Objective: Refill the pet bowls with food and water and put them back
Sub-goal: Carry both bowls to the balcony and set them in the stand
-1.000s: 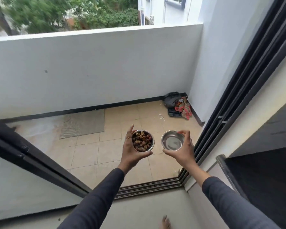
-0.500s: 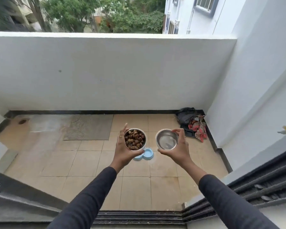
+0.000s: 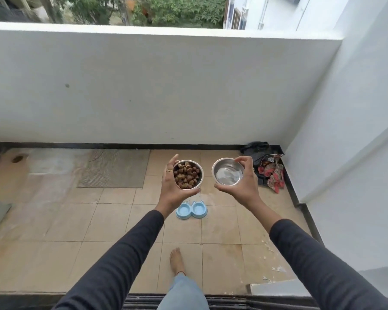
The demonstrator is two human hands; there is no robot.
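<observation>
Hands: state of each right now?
Left hand: gripping the bowl of kibble.
Right hand: gripping the bowl of water.

Bare floor tiles [image 3: 112, 220] lie open on all sides of the blue double bowl stand [image 3: 191, 210]. A mat [image 3: 114, 168] lies to the far left, a heap of bags [image 3: 267, 166] fills the far right corner, and the parapet wall [image 3: 143, 90] closes the far side.

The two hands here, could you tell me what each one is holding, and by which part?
The left hand grips the kibble bowl round its left side; the right hand grips the water bowl round its right side.
</observation>
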